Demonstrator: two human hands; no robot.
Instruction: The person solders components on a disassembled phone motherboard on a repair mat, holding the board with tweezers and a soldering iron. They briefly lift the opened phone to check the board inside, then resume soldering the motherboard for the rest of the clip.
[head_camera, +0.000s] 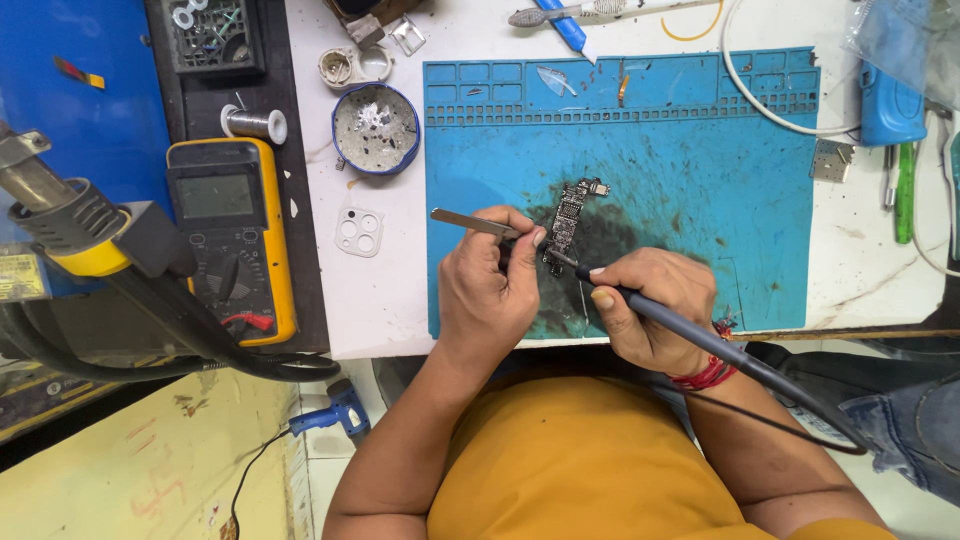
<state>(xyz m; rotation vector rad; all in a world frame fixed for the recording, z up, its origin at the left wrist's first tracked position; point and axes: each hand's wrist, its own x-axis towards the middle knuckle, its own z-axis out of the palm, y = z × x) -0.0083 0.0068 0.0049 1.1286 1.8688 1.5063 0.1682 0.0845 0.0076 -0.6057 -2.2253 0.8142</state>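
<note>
Circuit board worked with tweezers and soldering iron

Circuit board (570, 222): small, dark, elongated; laid flat on the blue work mat (700, 180), on a blackened patch near the mat's middle, just above both hands.

Left hand (487, 290): curled closed around metal tweezers (473, 223), whose handle is seen projecting to the left; the tips are hidden by the fingers at the board's lower edge.

Right hand (652, 305): closed in a pen grip on a dark soldering iron (640, 303), the tip being brought to the board's lower end; its cable is trailed back over the wrist, where a red thread band (708, 372) is worn.

Surroundings: yellow multimeter (232, 235) placed left of the mat; round tin (376, 128) of solder scraps above it; hot-air nozzle (60, 215) at far left; white camera bezel (359, 232) beside the mat.
</note>
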